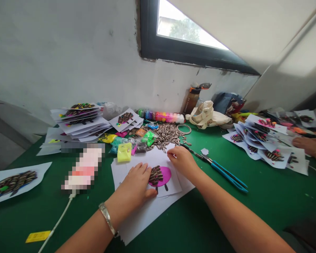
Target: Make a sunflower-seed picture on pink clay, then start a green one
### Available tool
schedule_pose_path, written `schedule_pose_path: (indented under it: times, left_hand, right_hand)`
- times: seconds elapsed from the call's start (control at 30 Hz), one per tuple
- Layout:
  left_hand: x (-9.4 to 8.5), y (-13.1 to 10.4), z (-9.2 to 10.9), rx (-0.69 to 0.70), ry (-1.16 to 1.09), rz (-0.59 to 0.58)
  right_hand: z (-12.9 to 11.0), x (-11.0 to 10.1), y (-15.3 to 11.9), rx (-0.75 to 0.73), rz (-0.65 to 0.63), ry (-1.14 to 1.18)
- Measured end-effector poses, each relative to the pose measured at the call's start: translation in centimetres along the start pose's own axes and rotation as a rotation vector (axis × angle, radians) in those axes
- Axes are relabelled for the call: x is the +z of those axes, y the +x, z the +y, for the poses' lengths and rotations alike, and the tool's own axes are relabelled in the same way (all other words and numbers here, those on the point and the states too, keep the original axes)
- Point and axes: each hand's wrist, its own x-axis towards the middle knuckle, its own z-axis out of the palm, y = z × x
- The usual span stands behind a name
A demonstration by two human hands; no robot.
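card [162,178] under left fingers [142,170]

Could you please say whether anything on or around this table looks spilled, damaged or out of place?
The striped seeds lie heaped loose on the green table, some straying off the pile, so they could look spilled. The wall is also chipped along the window frame.

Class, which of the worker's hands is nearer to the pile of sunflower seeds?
Right. The right hand is just on the near side of the pile of sunflower seeds; the left hand is farther back, resting on the paper card.
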Motion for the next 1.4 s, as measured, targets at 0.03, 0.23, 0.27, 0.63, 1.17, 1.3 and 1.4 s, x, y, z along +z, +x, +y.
schedule_pose_path:
  times: [0.03,0.23,0.27,0.63,1.17,1.3,1.4]
  left_hand:
    - [-0.1,0.0,0.1,0.002,0.007,-0.004]
    - [0.1,0.0,0.1,0.004,0.045,-0.019]
    - [0.2,0.0,0.0,0.001,0.045,-0.016]
    - [-0.2,-0.2,-0.1,0.063,0.093,0.12]
    - [-1.2,-0.2,0.5,0.015,-0.754,0.249]
    - [-1.6,-0.1,0.6,-0.023,-0.759,0.221]
    - [-1.6,0.0,0.4,-0.03,-0.82,0.192]
  right_hand:
    - [0.0,0.1,1.1,0.005,-0.004,-0.025]
    - [-1.2,1.9,5.5,0.051,-0.052,-0.184]
    - [-1.3,2.1,5.8,0.047,-0.068,-0.204]
    - [-2.0,2.3,5.7,-0.032,-0.129,-0.23]
    - [-5.6,-0.5,-3.7,-0.171,0.111,0.948]
    - [-5.8,0.2,-4.0,-0.165,0.155,0.932]
    - [-5.6,0.4,-4.0,-0.165,0.187,0.918]
